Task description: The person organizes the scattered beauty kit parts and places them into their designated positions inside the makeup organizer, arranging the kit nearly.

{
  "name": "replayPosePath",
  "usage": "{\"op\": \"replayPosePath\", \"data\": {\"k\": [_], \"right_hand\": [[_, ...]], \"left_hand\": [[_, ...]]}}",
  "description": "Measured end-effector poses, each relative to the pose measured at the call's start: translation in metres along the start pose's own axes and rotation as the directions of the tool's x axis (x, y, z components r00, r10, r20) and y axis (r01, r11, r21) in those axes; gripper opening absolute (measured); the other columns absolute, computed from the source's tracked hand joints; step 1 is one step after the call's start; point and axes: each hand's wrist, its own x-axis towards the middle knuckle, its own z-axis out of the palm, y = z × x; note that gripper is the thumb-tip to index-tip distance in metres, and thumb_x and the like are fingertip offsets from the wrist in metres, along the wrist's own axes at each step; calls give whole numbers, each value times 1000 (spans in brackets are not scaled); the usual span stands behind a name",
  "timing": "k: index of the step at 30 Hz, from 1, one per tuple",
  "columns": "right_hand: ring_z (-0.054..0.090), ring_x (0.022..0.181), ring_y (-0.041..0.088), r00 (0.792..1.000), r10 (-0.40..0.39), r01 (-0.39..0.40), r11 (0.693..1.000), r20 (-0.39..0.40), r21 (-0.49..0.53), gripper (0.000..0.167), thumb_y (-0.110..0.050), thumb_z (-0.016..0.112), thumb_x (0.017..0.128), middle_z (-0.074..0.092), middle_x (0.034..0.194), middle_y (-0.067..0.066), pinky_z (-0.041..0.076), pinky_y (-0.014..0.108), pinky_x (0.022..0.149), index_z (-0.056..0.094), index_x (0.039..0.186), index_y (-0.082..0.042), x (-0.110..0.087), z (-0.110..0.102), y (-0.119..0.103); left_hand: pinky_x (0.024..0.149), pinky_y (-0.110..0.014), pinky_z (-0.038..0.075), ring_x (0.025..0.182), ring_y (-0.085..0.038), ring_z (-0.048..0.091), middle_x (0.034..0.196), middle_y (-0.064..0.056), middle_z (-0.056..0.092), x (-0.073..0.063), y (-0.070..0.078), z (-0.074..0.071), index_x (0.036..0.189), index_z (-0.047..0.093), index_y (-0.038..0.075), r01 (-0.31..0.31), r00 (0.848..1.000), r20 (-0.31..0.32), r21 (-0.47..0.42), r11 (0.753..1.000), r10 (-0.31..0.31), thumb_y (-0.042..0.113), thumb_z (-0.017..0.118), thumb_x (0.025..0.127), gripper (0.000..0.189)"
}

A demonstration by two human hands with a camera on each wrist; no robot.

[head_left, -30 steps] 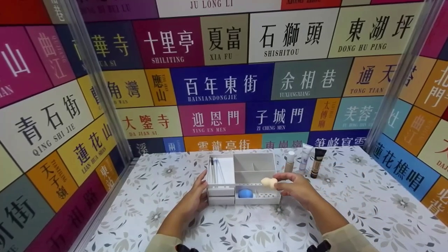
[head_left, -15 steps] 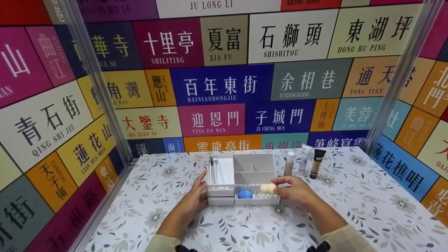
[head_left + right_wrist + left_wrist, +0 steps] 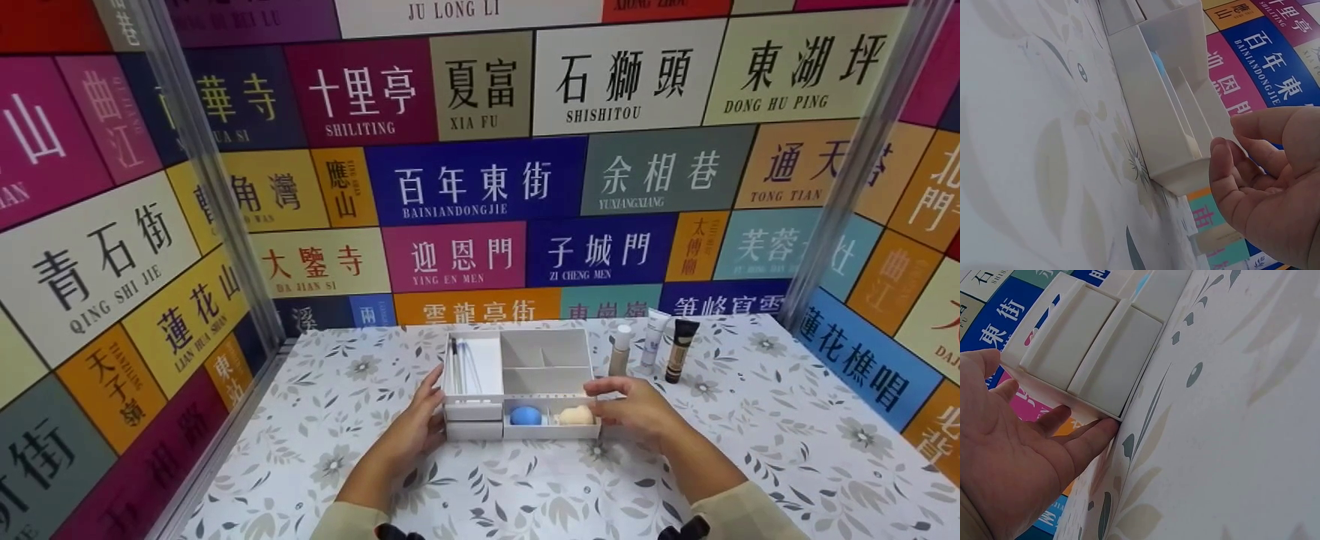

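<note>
A white desk organizer stands on the table between both hands. My left hand is at its left side; in the left wrist view that hand's fingers reach the box's side near the bottom. In the organizer's front compartments lie a blue makeup sponge and, to its right, a cream makeup sponge. My right hand hovers beside the front right corner, near the cream sponge. In the right wrist view the right hand has loosely bent fingers with nothing between thumb and fingertips.
Slim brushes lie in the organizer's left top tray. Behind the right hand stand a beige bottle with a white cap, a white tube and a black-capped tan tube. Sign-patterned walls border the floral tabletop.
My right hand has lowered the cream sponge into the front right compartment and let go of it. The left hand has stayed at the organizer's side.
</note>
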Motion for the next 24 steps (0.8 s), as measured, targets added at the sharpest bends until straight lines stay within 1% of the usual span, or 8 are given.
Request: {"op": "replayPosePath", "data": {"k": [4, 7, 10, 13, 17, 20, 24], "right_hand": [[72, 101, 20, 1000, 1, -1, 1000, -5, -13, 39, -11, 77, 95, 70, 138, 18, 62, 30, 86, 71, 132, -1, -1, -3, -1], [72, 104, 20, 1000, -21, 21, 1000, 1, -17, 40, -10, 75, 96, 69, 139, 20, 62, 31, 86, 69, 135, 1, -1, -6, -2], [72, 104, 19, 999, -49, 49, 998, 7, -32, 41, -10, 73, 98, 70, 134, 21, 62, 32, 84, 66, 137, 2, 0, -10, -2], [70, 99, 17, 998, -59, 59, 997, -7, -46, 40, -12, 72, 99, 73, 122, 14, 61, 31, 80, 67, 137, 0, 1, -15, -3], [68, 93, 15, 997, -74, 74, 997, -20, -10, 40, -13, 73, 99, 72, 109, 3, 60, 29, 78, 67, 137, -1, 1, -24, -5], [68, 95, 14, 996, -85, 85, 996, -34, 22, 41, -14, 72, 101, 72, 110, 2, 60, 28, 81, 66, 139, 0, 0, -34, -6], [68, 99, 14, 995, -80, 81, 997, -65, 10, 44, -19, 71, 103, 72, 115, 2, 60, 27, 85, 64, 142, -1, -1, -46, -6]], "left_hand": [[133, -60, 25, 164, -48, 24, 182, -10, 5, 0, 0, 0, 168, 17, 51, 10, 1000, -9, -6, 1000, -10, 49, 40, 114, 59], [133, -59, 26, 164, -47, 24, 183, -9, 5, 0, 1, 0, 168, 19, 52, 20, 1000, -17, -5, 1000, -20, 49, 40, 114, 58], [134, -59, 25, 164, -47, 24, 183, -7, 5, 0, 1, 0, 167, 19, 54, 30, 999, -24, -6, 1000, -30, 50, 40, 113, 58], [133, -60, 25, 164, -47, 24, 183, -6, 7, -1, 2, 0, 167, 19, 53, 32, 999, -27, -2, 999, -32, 50, 40, 113, 58], [133, -61, 25, 164, -48, 25, 182, -9, 7, -2, 1, 1, 170, 14, 48, 1, 1000, -1, -4, 1000, -1, 48, 38, 115, 60], [133, -61, 26, 163, -49, 25, 182, -11, 7, -2, 1, 2, 171, 13, 47, -16, 1000, 12, -7, 1000, 16, 47, 37, 115, 60], [133, -61, 26, 163, -48, 25, 182, -10, 8, -1, 1, 1, 169, 15, 50, -4, 1000, 0, -8, 1000, 4, 48, 38, 115, 59]]}}
